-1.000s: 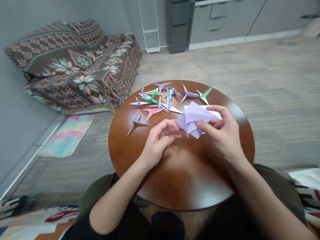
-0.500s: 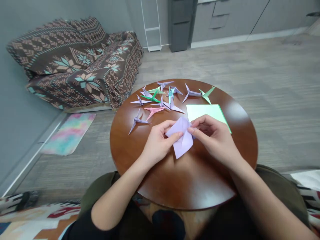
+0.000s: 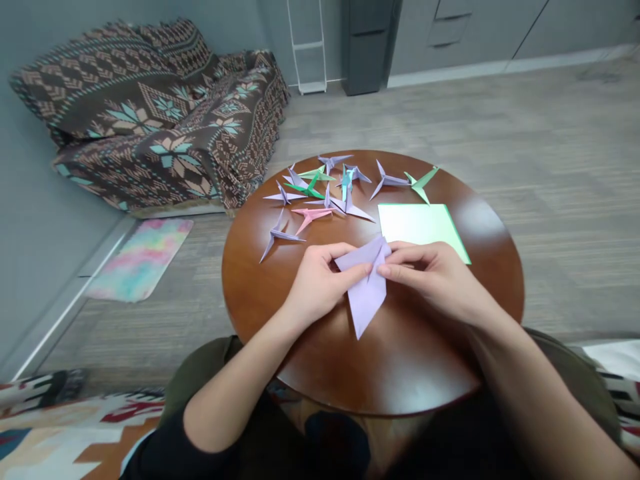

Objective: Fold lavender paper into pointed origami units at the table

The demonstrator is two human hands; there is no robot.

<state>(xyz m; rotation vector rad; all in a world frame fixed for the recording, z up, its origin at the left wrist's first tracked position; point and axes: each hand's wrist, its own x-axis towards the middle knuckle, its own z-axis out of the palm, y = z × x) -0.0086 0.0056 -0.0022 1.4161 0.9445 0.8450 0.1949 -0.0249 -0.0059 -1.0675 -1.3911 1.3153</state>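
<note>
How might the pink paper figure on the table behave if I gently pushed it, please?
The pink paper figure would probably feel very light, since it appears to be folded paper. It would likely slide rather than roll, as its pointed arms spread out and the table looks smooth and glossy. Its thin tips could bend if pressed.

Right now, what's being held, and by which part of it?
The purple paper: the left hand holds its upper left part, the right hand its upper right edge.

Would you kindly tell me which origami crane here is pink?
The origami crane right of the frontmost lilac one; it alone is pink, the others lilac, green or teal.
</note>
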